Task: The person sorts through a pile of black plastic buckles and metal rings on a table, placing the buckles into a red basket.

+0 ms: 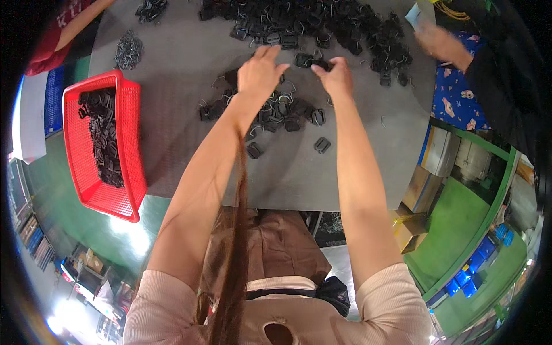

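Both arms reach out over a grey table (178,144). My left hand (260,75) is open above it, fingers stretched forward and the thumb apart. Just right of it, my right hand (337,79) closes its thumb and fingers around a black plastic buckle (322,64); the fingertips are partly hidden. Another black buckle with a wire hook (303,60) is beside that grip. Below the hands lies a loose pile of black buckles with metal wire hooks (276,112). Two single buckles, one of them a black buckle (322,145), rest nearer to me.
A large heap of black buckles (322,23) covers the far side. A red basket (132,149) holding black parts stands at the left edge. Small wire hooks (128,50) lie in a pile at far left. One person's hand (443,47) is at right; another person's arm (80,23) shows at left.
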Demonstrator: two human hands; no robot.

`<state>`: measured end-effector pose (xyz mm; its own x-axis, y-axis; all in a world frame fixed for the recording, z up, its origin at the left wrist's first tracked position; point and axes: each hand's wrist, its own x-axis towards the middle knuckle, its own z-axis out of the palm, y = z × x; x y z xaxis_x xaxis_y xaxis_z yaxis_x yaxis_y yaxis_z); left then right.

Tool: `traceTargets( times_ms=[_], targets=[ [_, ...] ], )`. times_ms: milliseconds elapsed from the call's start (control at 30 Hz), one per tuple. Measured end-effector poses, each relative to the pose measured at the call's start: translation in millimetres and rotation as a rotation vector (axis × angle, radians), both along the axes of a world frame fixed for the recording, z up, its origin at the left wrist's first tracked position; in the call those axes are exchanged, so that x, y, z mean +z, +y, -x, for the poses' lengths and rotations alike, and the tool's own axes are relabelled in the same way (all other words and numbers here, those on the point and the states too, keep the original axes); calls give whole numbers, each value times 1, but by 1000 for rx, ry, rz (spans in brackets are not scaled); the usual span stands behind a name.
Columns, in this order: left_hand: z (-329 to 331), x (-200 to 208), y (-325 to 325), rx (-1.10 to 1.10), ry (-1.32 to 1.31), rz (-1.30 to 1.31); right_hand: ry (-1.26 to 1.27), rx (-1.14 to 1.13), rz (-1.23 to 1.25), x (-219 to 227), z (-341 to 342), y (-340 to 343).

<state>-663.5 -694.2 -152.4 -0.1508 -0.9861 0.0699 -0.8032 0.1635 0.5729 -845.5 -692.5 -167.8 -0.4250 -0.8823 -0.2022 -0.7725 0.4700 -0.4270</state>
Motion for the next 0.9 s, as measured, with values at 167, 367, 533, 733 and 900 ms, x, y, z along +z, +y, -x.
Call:
traceTargets(
  times_ms=[167,367,533,733,900],
  targets=[
    [37,-15,-13,-124,-86,-92,-301,87,-181,3,-13,23],
    [30,-19,-1,-248,-46,-185,-1338,-350,-72,45,32,101],
    [-2,8,13,-121,458,-472,-267,-39,-293,35,15,105],
    [-40,30,29,56,1342,-944,-854,-133,-310,27,8,97],
    [-40,33,39,240,1176,-1058,-1060,-338,-230,35,30,112]
  ],
)
